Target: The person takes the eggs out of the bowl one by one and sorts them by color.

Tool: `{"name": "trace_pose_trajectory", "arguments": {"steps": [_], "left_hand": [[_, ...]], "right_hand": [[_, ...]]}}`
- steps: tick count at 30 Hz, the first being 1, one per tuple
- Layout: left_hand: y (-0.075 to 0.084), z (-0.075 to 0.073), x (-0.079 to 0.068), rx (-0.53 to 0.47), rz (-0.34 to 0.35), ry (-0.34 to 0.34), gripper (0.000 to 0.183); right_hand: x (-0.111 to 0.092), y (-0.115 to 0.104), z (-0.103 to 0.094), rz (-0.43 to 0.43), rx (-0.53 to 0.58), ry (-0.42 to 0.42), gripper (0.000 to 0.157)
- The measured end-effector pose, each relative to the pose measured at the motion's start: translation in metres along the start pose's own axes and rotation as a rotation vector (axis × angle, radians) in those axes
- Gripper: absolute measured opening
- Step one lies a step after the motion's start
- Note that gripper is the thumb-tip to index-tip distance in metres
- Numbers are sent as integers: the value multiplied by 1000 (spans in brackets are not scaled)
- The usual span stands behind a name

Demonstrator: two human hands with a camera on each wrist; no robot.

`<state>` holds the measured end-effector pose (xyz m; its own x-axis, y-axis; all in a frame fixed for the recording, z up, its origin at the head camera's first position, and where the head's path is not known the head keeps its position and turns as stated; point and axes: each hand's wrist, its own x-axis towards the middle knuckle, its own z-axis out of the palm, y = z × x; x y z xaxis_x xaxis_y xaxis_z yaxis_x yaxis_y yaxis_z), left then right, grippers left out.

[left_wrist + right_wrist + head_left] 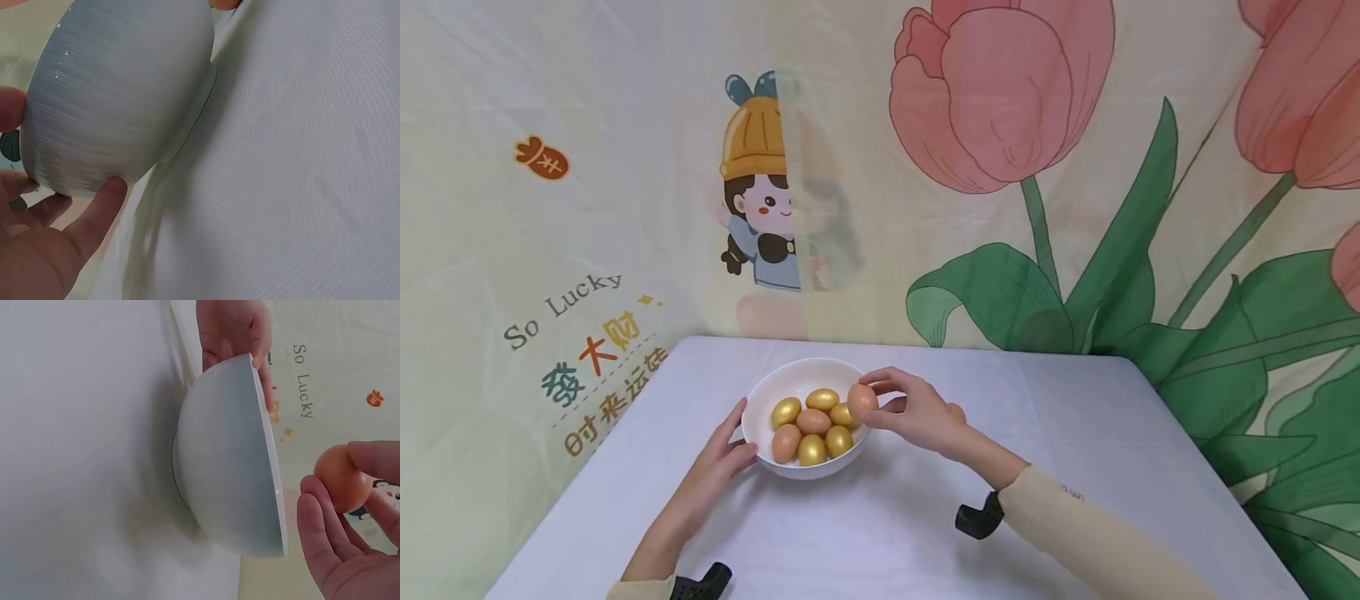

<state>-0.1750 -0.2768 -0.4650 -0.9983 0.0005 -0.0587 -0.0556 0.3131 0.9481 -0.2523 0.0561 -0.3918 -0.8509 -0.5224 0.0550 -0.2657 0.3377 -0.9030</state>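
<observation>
A white bowl (802,472) stands on the table with several golden eggs (812,450) and two brown eggs (786,443) inside. My left hand (718,458) grips the bowl's left side, fingertips right at the rim and against the outer wall (119,94). Between the thumb and fingertips of my right hand (917,414) is another brown egg (342,478), held above the bowl's right rim. Seen from the right wrist, this egg is just beyond the rim, clear of the bowl's wall.
Behind my right hand, another brown egg (956,412) shows partly on the white-covered table (1060,433). A printed curtain (865,317) with tulips and a cartoon figure hangs along the table's far edge.
</observation>
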Motion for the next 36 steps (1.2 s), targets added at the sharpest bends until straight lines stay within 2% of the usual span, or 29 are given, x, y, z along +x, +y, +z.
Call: {"name": "trace_pose_trajectory", "arguments": {"steps": [8, 16, 20, 28, 36], "left_hand": [[1, -1, 0, 10, -3, 2, 77], [0, -1, 0, 9, 8, 3, 76], [0, -1, 0, 6, 11, 1, 75], [0, 0, 0, 3, 4, 1, 75], [0, 0, -1, 11, 9, 1, 75]], "right_hand": [[-16, 10, -27, 9, 50, 40, 50], [-29, 22, -41, 38, 73, 80, 52], [-35, 30, -49, 62, 60, 97, 56], [-47, 47, -70, 51, 26, 122, 55], [-63, 65, -89, 94, -31, 163, 56]]}}
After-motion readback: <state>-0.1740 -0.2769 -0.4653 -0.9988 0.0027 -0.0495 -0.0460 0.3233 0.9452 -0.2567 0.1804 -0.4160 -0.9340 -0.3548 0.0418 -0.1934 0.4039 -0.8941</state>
